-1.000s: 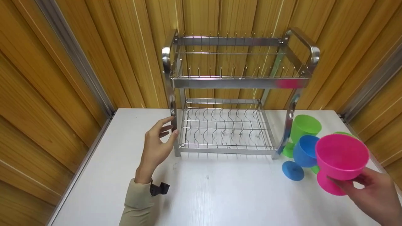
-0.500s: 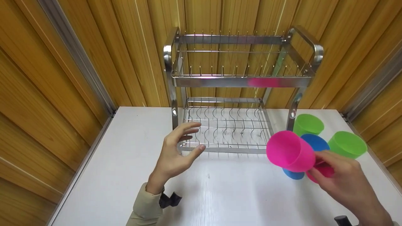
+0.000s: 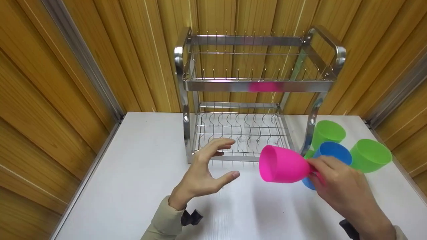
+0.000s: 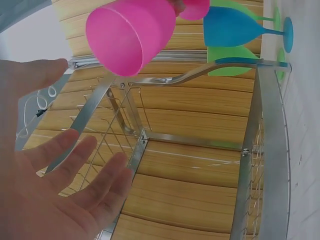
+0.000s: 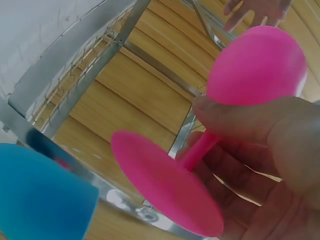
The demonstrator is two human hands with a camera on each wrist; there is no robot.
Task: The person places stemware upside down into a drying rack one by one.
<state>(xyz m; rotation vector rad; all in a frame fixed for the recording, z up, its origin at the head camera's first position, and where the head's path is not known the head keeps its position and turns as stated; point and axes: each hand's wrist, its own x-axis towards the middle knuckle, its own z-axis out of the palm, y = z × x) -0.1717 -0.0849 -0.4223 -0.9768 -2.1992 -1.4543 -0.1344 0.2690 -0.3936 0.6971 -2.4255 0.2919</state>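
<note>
A pink plastic goblet [image 3: 283, 164] is tipped on its side in the air, its mouth facing left. My right hand [image 3: 343, 186] grips it by the stem, thumb and fingers close under the bowl; the round pink foot [image 5: 165, 182] shows in the right wrist view. My left hand [image 3: 206, 173] is held to the left of the goblet's mouth, thumb and fingers spread apart with nothing between them. In the left wrist view the pink bowl [image 4: 130, 35] appears beyond the left fingertips [image 4: 117, 162].
A two-tier metal dish rack [image 3: 257, 86] stands at the back of the white table [image 3: 143, 166]. Right of it are a blue goblet [image 3: 335, 151] and two green goblets, one behind [image 3: 328, 131] and one at the right [image 3: 370, 156]. Wood-panelled walls enclose the table.
My right hand has carried the pink goblet leftward and tipped it from upright onto its side. My left hand has moved right, away from the rack's left post, toward the goblet.
</note>
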